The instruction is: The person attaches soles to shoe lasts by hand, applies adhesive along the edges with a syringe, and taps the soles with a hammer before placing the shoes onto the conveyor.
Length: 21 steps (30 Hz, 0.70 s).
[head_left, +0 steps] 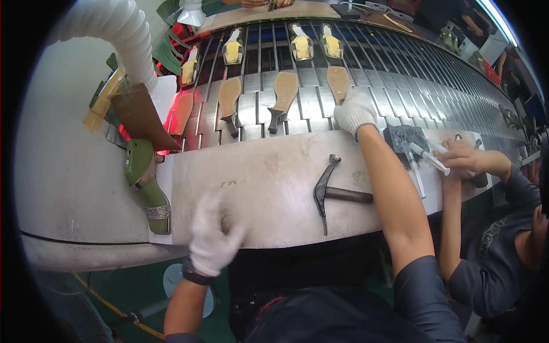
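My right hand (355,111), in a white knit glove, reaches to a tan heeled shoe sole (338,79) on the slatted conveyor. Its fingers are closed round the heel end, which they hide. My left hand (214,235), in a white glove and slightly blurred, hovers over the near edge of the worktable (257,188). Thumb and fingers are apart, with nothing between them. A hammer (346,195) with a curved metal head lies on the table between my arms. Left of my left hand, a green sandal (150,191) with a glittery strap rests at the table's end.
Other heeled soles (285,90) line the slatted conveyor (309,123); behind them stand shoe pieces (301,43) with yellow tops. At right, a co-worker's hands (472,160) handle a syringe (430,158) beside a dark block (405,137). A white hose (123,40) hangs upper left near a brown board (140,114).
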{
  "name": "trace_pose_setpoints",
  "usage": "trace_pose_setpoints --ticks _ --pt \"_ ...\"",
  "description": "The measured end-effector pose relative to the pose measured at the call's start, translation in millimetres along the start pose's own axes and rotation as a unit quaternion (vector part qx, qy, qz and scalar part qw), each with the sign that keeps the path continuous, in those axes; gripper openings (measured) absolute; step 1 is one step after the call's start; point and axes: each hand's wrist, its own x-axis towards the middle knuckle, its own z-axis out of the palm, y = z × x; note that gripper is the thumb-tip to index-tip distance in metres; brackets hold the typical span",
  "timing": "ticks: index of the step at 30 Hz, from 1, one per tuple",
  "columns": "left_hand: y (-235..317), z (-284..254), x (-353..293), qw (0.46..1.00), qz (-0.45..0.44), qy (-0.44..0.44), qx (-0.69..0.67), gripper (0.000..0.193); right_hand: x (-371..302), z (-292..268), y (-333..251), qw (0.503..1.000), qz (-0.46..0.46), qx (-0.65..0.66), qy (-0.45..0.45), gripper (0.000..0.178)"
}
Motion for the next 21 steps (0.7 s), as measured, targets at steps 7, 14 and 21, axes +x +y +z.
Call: trace_pose_setpoints --ticks 7,14,21 --pt "27.2 15.7 54.5 0.996 0.023 -0.066 -0.057 0.074 -76.2 -40.9 5.8 0.966 -0.049 0.219 0.13 0.026" --pt "51.7 118.9 261.8 0.982 0.052 -0.102 -0.154 0.07 -132.5 -28.3 23.3 0.925 -0.111 0.363 0.017 0.018" --pt "66.7 271.5 481.8 0.98 -0.118 -0.161 0.001 0.099 -124.0 -20.9 23.0 0.915 -0.208 0.343 0.033 0.018"
